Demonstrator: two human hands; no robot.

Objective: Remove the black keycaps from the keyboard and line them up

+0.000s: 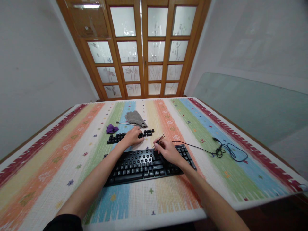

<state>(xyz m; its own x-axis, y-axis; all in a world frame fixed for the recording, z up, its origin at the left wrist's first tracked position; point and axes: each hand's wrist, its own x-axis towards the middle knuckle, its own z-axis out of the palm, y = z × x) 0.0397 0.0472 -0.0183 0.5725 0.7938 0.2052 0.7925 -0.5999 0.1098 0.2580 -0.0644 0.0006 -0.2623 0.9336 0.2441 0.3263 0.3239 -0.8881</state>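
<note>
Likely light, stiff and slick, the keys (116,138) lay behind the keyboard (149,166), best taken by their sides, while right fingers (159,149) clamped a tool (162,138) and left fingers' (136,131) grip was unclear.

The left hand (132,137) is facing palm-down, pointing toward one o'clock; the right hand (168,151) is pinching, pointing toward ten o'clock.
</note>
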